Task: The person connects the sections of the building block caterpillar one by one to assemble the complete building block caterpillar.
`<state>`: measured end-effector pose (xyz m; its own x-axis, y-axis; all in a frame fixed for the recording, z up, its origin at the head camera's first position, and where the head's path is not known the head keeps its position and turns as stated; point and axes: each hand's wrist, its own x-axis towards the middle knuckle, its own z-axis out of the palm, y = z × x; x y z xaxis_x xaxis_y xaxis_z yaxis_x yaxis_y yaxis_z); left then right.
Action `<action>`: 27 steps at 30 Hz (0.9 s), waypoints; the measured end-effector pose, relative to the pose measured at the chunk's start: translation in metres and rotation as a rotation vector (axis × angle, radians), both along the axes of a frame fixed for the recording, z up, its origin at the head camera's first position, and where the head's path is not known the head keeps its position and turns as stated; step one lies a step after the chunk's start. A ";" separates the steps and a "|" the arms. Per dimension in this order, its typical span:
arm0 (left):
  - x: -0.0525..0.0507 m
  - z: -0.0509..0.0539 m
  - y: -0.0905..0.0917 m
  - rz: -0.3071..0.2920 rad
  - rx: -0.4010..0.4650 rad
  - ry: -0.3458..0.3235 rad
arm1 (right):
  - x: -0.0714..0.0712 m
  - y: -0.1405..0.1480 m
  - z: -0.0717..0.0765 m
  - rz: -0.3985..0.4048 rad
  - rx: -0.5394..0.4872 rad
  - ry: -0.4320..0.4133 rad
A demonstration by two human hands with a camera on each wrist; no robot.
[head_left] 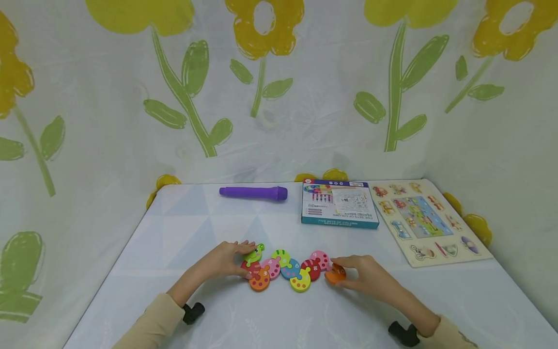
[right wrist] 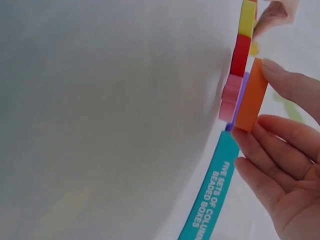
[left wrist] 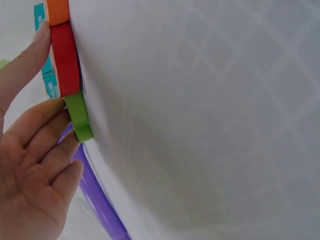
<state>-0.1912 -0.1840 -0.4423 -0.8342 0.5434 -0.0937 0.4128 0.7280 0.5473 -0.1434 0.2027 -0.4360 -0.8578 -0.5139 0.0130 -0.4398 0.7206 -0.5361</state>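
Observation:
A chain of round, interlocking caterpillar puzzle pieces [head_left: 291, 269] lies on the table in a zigzag. My left hand [head_left: 218, 261] holds its left end between thumb and fingers. In the left wrist view, fingertips touch the green head piece [left wrist: 78, 117] and the thumb rests by the red piece [left wrist: 66, 60]. My right hand [head_left: 370, 277] pinches a loose orange puzzle piece [head_left: 334, 276] by its edges, tilted, just beside the pink end piece [head_left: 321, 260]. In the right wrist view that orange piece stands a little above the table, overlapping the pink one from this angle.
Behind the chain lies a purple microphone-shaped stick [head_left: 254, 193]. A flat teal-edged box [head_left: 340, 203] lies to its right. Beside that is a wooden picture puzzle board [head_left: 418, 258] near the table's right edge. A flower-printed cloth [head_left: 305, 131] hangs behind the table [head_left: 183, 232].

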 end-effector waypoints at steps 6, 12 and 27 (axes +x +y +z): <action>0.000 0.001 -0.001 -0.002 0.002 0.000 | -0.004 -0.007 0.001 -0.041 0.026 -0.008; 0.000 0.002 0.000 -0.010 0.008 -0.004 | -0.007 -0.011 0.001 -0.040 0.037 -0.017; -0.001 0.003 0.000 -0.016 0.005 -0.008 | -0.010 -0.016 0.005 -0.031 0.058 -0.014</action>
